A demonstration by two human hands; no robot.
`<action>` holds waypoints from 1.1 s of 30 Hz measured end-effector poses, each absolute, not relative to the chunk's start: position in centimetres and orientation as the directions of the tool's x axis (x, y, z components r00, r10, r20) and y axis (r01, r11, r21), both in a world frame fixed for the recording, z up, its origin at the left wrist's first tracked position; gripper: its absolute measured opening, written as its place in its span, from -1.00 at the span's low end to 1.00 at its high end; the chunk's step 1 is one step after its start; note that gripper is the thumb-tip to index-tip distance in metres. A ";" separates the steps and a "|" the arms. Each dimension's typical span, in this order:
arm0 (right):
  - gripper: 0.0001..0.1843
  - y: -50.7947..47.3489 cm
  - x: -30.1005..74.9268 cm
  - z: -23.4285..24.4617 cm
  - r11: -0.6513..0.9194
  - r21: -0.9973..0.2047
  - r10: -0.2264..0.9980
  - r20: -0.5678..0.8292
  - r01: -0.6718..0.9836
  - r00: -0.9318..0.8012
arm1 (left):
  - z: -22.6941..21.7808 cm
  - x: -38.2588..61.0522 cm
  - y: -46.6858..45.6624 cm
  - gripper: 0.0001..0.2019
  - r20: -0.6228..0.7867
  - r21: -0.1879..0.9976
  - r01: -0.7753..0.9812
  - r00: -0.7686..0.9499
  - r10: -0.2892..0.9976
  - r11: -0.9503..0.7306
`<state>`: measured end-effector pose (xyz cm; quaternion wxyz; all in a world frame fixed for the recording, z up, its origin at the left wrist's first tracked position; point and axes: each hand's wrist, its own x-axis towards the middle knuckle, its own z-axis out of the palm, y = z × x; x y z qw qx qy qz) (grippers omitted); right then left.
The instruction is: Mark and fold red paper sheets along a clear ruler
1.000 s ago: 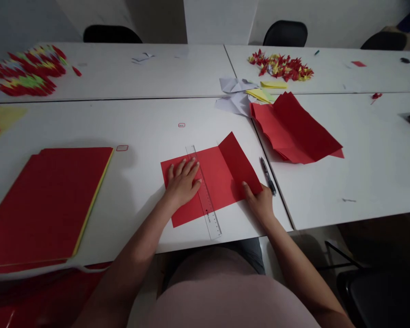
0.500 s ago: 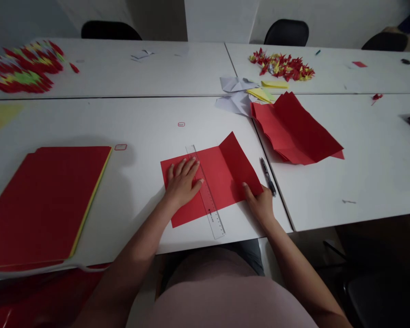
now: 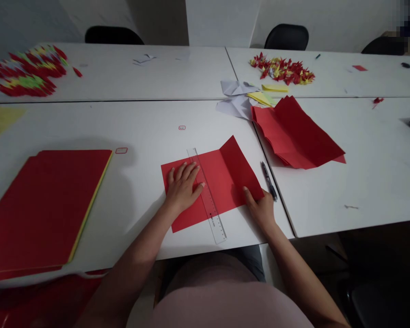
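Note:
A red paper sheet [image 3: 222, 180] lies on the white table [image 3: 146, 132] in front of me, its right part folded up along a crease. A clear plastic ruler [image 3: 208, 200] lies across the sheet, running from far left to near right. My left hand [image 3: 183, 186] rests flat on the sheet's left half with fingers spread, fingertips at the ruler's edge. My right hand [image 3: 259, 207] grips the near right corner of the raised flap, thumb on top.
A black pen [image 3: 268, 181] lies right of the sheet. A stack of red and yellow sheets [image 3: 44, 209] sits at the left. Creased red sheets [image 3: 294, 132], white and yellow scraps [image 3: 241, 98] and piles of folded pieces [image 3: 282, 68] lie farther back. Chairs stand behind the tables.
Both hands, the sheet and the ruler stay as they were. Only the camera has shifted slightly.

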<state>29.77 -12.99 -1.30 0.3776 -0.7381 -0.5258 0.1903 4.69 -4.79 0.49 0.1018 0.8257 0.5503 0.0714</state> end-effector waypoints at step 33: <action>-0.48 -12.9 29.7 -1.6 -0.174 -0.769 0.914 0.106 0.615 0.391 | 0.6 4.8 -5.0 -0.42 0.023 0.208 0.898 0.392 0.920 -0.388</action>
